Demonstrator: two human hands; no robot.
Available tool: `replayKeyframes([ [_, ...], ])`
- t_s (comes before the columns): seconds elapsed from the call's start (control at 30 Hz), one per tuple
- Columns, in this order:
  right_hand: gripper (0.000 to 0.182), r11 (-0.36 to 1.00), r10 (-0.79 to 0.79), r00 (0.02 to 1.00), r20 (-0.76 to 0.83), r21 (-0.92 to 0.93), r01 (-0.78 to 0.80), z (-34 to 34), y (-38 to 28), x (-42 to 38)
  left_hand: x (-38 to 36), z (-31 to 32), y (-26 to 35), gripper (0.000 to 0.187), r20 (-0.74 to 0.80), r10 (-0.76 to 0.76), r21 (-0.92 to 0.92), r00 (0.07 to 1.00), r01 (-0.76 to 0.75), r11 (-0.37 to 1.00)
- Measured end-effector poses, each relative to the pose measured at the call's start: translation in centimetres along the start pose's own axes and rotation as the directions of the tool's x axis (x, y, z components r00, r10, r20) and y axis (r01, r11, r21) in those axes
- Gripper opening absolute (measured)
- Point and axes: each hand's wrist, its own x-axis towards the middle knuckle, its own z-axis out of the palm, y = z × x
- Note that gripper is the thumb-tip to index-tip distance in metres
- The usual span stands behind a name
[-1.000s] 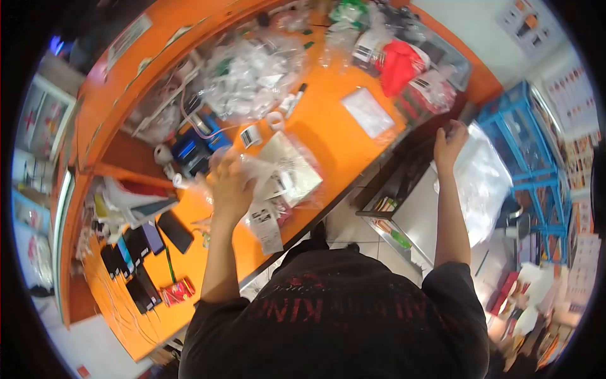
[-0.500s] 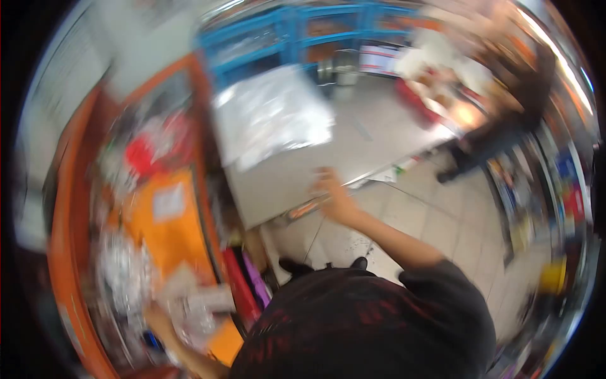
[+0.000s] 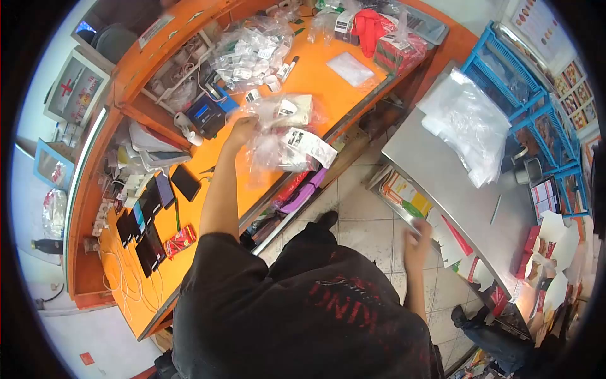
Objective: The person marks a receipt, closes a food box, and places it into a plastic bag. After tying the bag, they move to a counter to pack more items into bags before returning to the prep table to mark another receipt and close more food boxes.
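My left hand (image 3: 241,131) is closed on the gathered tops of clear plastic bags (image 3: 278,148) above the orange counter (image 3: 344,101). The bags have white printed labels, and pale packets show inside. Blurred by motion, my right hand (image 3: 416,245) is low beside the front edge of the steel table (image 3: 435,161), near an open compartment (image 3: 404,192) with orange and green packets. Whether its fingers hold anything is unclear.
Phones (image 3: 150,202), a red packet (image 3: 181,241) and a blue card machine (image 3: 206,115) lie on the counter. Clear bags (image 3: 467,120) cover part of the steel table. Blue racks (image 3: 536,117) stand behind it. Another person's dark-clothed leg (image 3: 495,338) is at lower right.
The view has swung left toward the orange counter. My left hand now holds the labelled bags up over the counter; my right hand is lower beside the steel table.
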Motion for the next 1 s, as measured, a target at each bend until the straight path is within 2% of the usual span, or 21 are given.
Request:
replayKeyframes([
  [0.03,0.029,0.993,-0.119,0.986,0.116,0.028,0.116,2.8,-1.7,1.3,-1.3,-0.5,1.9,0.042,0.051,-0.130,-0.172,0.990,0.137,0.976],
  [0.1,0.038,0.907,-0.380,0.859,0.343,-0.043,0.418,8.6,-5.4,4.2,-1.8,-1.2,4.3,0.044,0.025,-0.110,-0.083,0.994,0.112,0.990],
  [0.17,0.049,0.839,-0.489,0.743,0.457,0.011,0.544,14.5,-10.5,5.8,-0.8,-1.9,4.2,0.043,-0.051,-0.135,-0.160,0.990,0.125,0.979],
  [0.2,0.054,0.804,-0.534,0.681,0.501,0.054,0.592,17.5,-12.4,6.4,1.4,-2.7,2.6,0.041,-0.043,-0.197,0.036,0.979,0.199,0.979],
  [0.23,0.066,0.799,-0.541,0.634,0.552,0.102,0.593,20.2,-14.1,6.9,1.5,-3.0,3.6,0.041,-0.045,-0.191,0.034,0.981,0.192,0.981],
  [0.3,0.081,0.714,-0.617,0.577,0.536,0.072,0.697,25.0,-16.0,7.5,0.7,-3.0,7.2,0.040,-0.476,0.339,0.682,0.811,0.097,0.725],
  [0.37,0.077,0.650,-0.650,0.577,0.495,-0.032,0.759,27.7,-16.3,8.3,2.3,-3.5,7.3,0.040,-0.401,0.355,0.758,0.844,0.089,0.646],
  [0.4,0.073,0.751,-0.506,0.543,0.670,0.033,0.659,28.7,-15.3,9.0,3.2,-4.0,7.2,0.040,-0.118,0.090,0.102,0.989,-0.078,0.992],
  [0.43,0.069,0.848,-0.352,0.474,0.807,0.060,0.527,29.3,-14.2,9.7,4.3,-4.0,7.5,0.041,0.329,0.106,-0.589,0.938,0.116,0.800],
  [0.5,0.050,0.805,-0.592,0.721,0.359,0.297,0.513,26.8,-14.6,8.7,2.8,-2.9,10.5,0.043,0.353,0.227,-0.513,0.908,-0.015,0.858],
  [0.53,0.056,0.853,-0.473,0.808,0.350,0.411,0.321,25.5,-14.5,8.0,1.6,-2.7,12.7,0.047,0.334,0.320,-0.287,0.887,-0.228,0.930],
  [0.57,0.063,0.841,-0.345,0.882,0.321,0.523,0.139,24.1,-14.6,7.8,-0.4,-2.3,15.7,0.050,0.405,0.407,-0.422,0.819,-0.228,0.877],
  [0.6,0.069,0.795,-0.366,0.910,0.196,0.573,0.196,22.3,-14.8,8.0,-2.7,-1.5,18.3,0.051,0.441,0.337,-0.475,0.832,-0.102,0.874],
  [0.63,0.076,0.751,-0.380,0.923,0.063,0.603,0.268,19.7,-14.9,7.9,-3.2,-0.1,19.0,0.050,0.476,0.535,-0.509,0.698,-0.277,0.815],
  [0.67,0.079,0.786,-0.348,0.937,0.018,0.550,0.282,16.0,-15.9,7.3,-7.2,1.9,22.3,0.048,0.395,0.526,-0.576,0.754,-0.243,0.780],
  [0.73,0.082,0.845,-0.264,0.953,-0.149,0.442,0.303,9.0,-17.1,5.6,-9.4,4.2,27.0,0.044,0.694,0.542,-0.526,0.474,-0.180,0.831],
  [0.77,0.080,0.906,-0.151,0.989,-0.001,0.400,0.139,5.9,-17.1,4.4,-11.7,5.7,29.7,0.042,0.767,0.545,-0.503,0.337,-0.210,0.838],
  [0.8,0.078,0.935,-0.026,0.986,0.162,0.353,-0.033,4.2,-17.3,3.4,-11.9,7.1,30.5,0.042,0.793,0.563,-0.517,0.232,-0.230,0.824],
  [0.87,0.082,0.962,0.000,0.999,0.050,0.272,-0.013,1.2,-14.8,0.3,-13.9,10.8,32.1,0.036,0.737,0.668,-0.653,-0.103,-0.363,0.664],
  [0.97,0.075,0.978,0.059,0.995,-0.078,0.205,-0.042,-2.7,-9.7,-5.0,-20.7,17.9,35.2,0.032,0.866,0.463,-0.497,-0.189,-0.432,0.753],
  [1.0,0.071,0.974,0.135,0.975,-0.175,0.204,-0.098,-4.2,-8.2,-6.9,-23.8,19.9,36.3,0.027,0.826,0.507,-0.557,-0.248,-0.507,0.658],
])
